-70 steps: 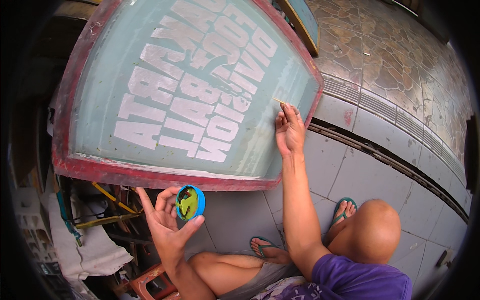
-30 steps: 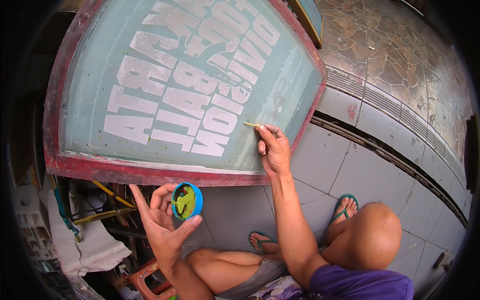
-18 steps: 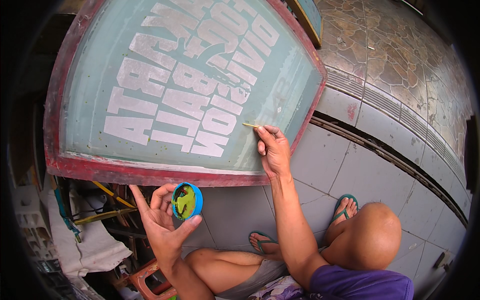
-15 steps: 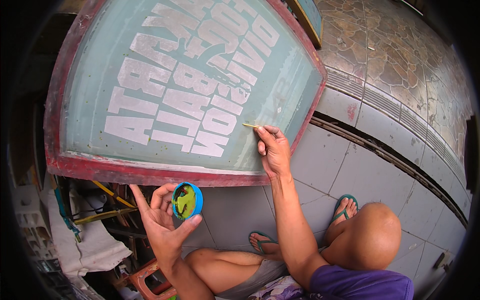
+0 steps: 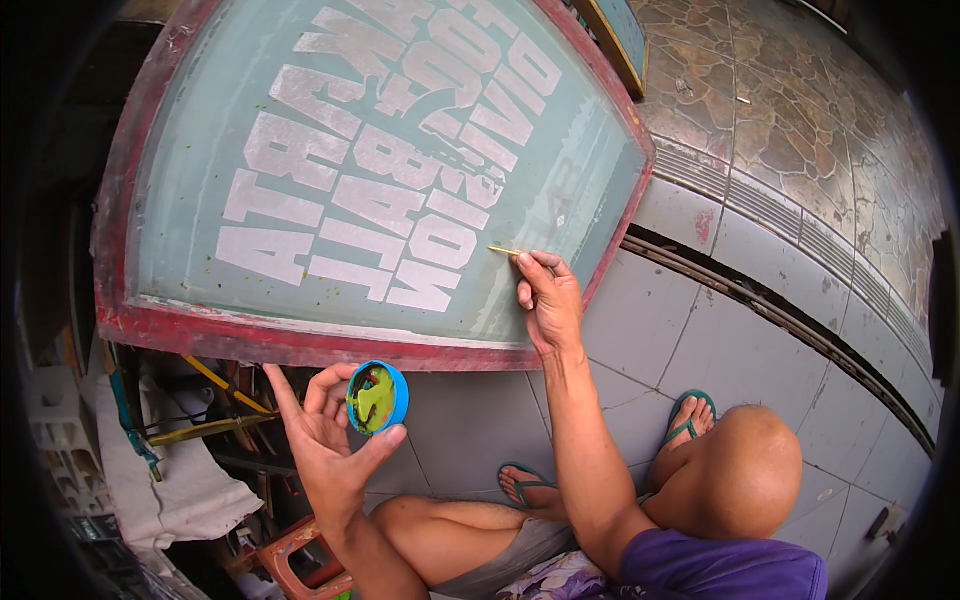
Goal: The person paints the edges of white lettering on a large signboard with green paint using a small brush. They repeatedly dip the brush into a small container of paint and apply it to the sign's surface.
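A large silk-screen frame with red edges leans in front of me, its grey-green mesh bearing pale block lettering. My right hand pinches a thin yellowish stick between thumb and fingers. The stick's tip lies over the mesh beside the lower end of the lettering; whether it touches cannot be told. In my left hand is a small round blue cap, tipped to show green paste inside. The left index finger reaches up to the frame's lower edge.
Below the frame at left lie a pale cloth, a reddish plastic stool and a hollow block. Grey floor tiles meet a metal track on the right. Another framed panel stands behind.
The screen has shifted slightly, its left side moving a little to the right. My left hand and the cap have risen slightly rightward. The right hand stays almost in place.
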Motion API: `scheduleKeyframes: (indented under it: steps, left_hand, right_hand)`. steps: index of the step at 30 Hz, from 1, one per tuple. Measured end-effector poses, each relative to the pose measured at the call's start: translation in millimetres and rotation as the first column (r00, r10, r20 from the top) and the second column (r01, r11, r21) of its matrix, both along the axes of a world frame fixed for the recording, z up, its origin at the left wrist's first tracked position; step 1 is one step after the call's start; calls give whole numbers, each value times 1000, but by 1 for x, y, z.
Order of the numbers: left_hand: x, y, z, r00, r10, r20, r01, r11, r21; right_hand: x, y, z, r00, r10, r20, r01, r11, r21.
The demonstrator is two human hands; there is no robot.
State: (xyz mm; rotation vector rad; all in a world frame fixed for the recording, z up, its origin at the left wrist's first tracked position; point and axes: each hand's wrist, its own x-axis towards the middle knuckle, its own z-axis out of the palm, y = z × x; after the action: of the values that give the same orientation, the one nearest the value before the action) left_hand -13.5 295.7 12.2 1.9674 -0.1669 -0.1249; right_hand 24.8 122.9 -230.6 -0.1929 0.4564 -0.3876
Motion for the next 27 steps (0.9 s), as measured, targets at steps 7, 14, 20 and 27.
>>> scheduleKeyframes:
  steps: [7, 14, 20, 27]
  left_hand:
    - [0, -1, 2, 1000, 6, -5, -6, 1000, -6]
    - [-15, -14, 2, 1000, -12, 18, 10, 994, 113]
    - [-28, -23, -13, 988, -75, 135, 36, 963, 267]
    - [-25, -29, -10, 972, -124, 202, 57, 949, 309]
  right_hand:
    - [-14, -12, -12, 925, -240, 295, 56, 854, 518]
    - [-30, -55, 7, 901, -295, 319, 167, 913, 373]
    - [-47, -62, 82, 982, -139, 129, 175, 926, -333]
    - [-71, -50, 150, 933, 348, 96, -128, 567, -814]
